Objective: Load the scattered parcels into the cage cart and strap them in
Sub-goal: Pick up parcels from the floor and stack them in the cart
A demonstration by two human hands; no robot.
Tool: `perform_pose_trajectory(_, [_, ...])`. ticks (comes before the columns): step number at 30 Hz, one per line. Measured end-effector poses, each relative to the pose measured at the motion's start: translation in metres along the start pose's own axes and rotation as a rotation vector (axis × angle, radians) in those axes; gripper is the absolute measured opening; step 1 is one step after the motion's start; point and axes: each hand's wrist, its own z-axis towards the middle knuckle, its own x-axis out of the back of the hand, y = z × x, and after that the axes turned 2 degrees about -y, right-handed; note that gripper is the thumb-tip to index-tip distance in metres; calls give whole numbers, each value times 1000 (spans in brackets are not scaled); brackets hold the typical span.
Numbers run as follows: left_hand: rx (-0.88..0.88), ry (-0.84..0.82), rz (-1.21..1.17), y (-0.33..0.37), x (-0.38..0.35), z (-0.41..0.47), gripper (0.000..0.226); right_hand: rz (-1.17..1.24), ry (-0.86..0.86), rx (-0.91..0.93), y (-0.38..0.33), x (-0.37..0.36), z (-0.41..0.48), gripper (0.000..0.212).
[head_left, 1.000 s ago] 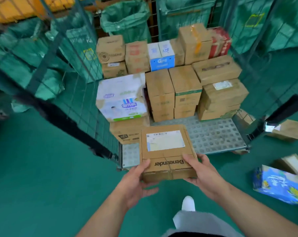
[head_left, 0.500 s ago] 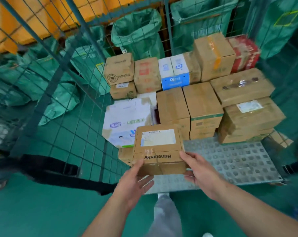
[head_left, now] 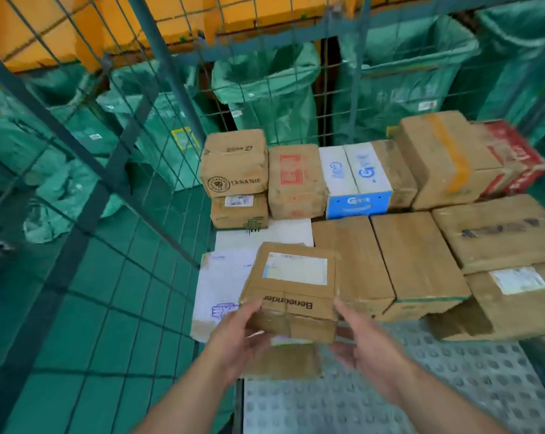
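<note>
Parcel: flat brown cardboard parcel with a white label and "Beneunder" print [head_left: 291,292]; held level over the front-left of the cart, above a white printed carton [head_left: 224,277] and a small brown box [head_left: 283,361]; cannot tell if it touches the carton
Left hand [head_left: 236,336]: fingers curled round the parcel's near-left corner, grasping it
Right hand [head_left: 363,343]: thumb on the near-right corner, fingers under the edge, grasping the parcel; blurred
Cart: green wire-mesh cage cart [head_left: 158,89]; grey perforated metal floor [head_left: 390,396] bare in front of the hands
Load: brown "TARANIS" box [head_left: 235,170] stacked at back left; blue-and-white box [head_left: 357,180] mid-row; red box [head_left: 515,155] back right; plain brown boxes between
Behind: green sacks [head_left: 264,89] outside the mesh
</note>
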Motion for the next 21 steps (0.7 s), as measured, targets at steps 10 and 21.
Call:
perform_pose_trajectory(10, [-159,298,1233,24,44,88,118,38,60,62,-63,-46,125,50])
perform_pose_trajectory(21, [-52,357,1575,-74,89,89,119,-121,56,85,-127,-93,196,36])
